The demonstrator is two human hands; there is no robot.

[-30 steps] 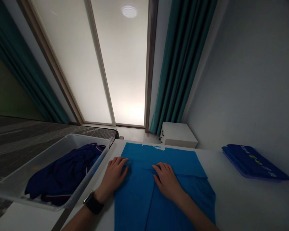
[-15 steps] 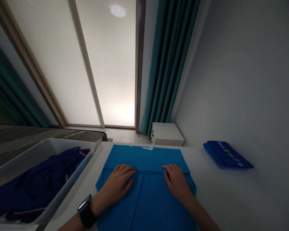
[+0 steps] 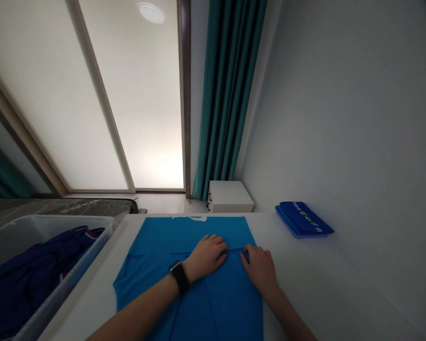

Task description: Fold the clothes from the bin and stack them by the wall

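Observation:
A bright blue shirt (image 3: 199, 303) lies spread on the white table, with white print along its far edge and creases down its middle. My left hand (image 3: 209, 253) rests on its centre, a black watch on the wrist. Its thumb and fingers close on a crosswise fold of the cloth. At the shirt's right edge my right hand (image 3: 259, 265) pinches the same fold, thumb against fingertips. A short stretch of raised cloth runs between the two hands. The left side of the shirt lies loose and wrinkled.
Left of the table stands a clear plastic bin (image 3: 102, 227) holding navy clothing (image 3: 39, 265). A folded dark blue garment with lettering (image 3: 301, 218) lies on the table's right, near the wall. Beyond are a white cabinet (image 3: 230, 196), a teal curtain (image 3: 227, 94) and frosted doors (image 3: 142, 109).
My left hand has moved right across the shirt, closer to my right hand. The crosswise fold on the left has loosened and flattened. The whole view has turned a little to the right.

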